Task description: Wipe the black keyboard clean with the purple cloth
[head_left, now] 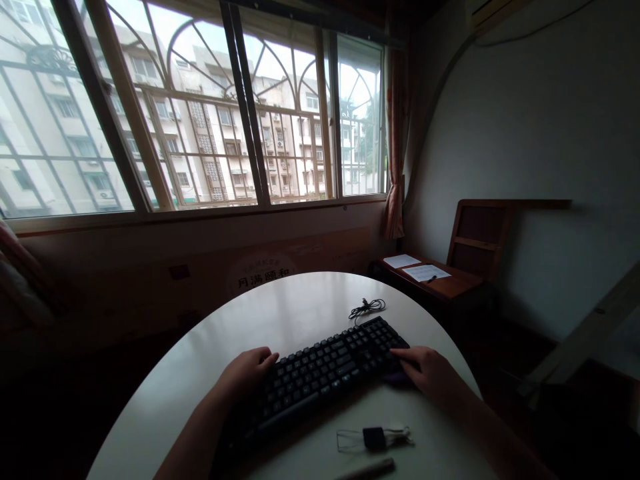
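Note:
A black keyboard (325, 370) lies slanted on a round white table (280, 313). My left hand (247, 373) rests at the keyboard's left end, fingers curled against its edge. At the right end my right hand (425, 370) lies with its fingers on the edge of the keyboard and over a small dark thing beneath them that I cannot make out. The keyboard's cable (367, 308) sits coiled on the table just behind it.
A small wire tool with a black grip (375, 438) and a pen-like stick (367, 470) lie near the table's front edge. A wooden chair (450, 267) with papers on its seat stands at the right wall. A barred window fills the far wall.

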Available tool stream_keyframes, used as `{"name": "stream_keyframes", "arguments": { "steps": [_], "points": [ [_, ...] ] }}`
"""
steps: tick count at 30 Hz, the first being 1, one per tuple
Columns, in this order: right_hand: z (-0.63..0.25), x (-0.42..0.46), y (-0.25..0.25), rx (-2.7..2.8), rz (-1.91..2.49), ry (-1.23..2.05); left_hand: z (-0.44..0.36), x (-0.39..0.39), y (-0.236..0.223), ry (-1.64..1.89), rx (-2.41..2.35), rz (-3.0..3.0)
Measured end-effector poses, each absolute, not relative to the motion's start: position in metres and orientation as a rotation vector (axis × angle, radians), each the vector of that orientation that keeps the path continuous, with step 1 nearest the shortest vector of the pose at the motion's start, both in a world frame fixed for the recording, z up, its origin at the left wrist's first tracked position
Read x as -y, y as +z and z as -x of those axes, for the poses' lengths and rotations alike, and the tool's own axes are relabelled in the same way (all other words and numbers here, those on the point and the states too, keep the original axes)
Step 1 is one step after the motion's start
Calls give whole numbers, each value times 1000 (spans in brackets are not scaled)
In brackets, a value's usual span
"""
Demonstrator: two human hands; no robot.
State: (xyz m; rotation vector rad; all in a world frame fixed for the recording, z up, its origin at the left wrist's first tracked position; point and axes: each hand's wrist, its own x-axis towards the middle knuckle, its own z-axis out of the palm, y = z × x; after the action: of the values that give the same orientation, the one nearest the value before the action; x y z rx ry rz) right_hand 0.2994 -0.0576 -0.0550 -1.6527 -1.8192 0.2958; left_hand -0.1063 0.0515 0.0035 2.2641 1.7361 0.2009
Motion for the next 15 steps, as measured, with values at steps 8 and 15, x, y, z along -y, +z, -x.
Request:
{"name": "stream_keyframes", "arguments": {
  "steps": [8,15],
  "points": [
    [-298,60,-53,1810,1696,282,102,-50,8,175,-1737,-2261],
    [-295,62,-50,1865,1617,286,103,-51,6,173,-1736,-2267]
  ]
}}
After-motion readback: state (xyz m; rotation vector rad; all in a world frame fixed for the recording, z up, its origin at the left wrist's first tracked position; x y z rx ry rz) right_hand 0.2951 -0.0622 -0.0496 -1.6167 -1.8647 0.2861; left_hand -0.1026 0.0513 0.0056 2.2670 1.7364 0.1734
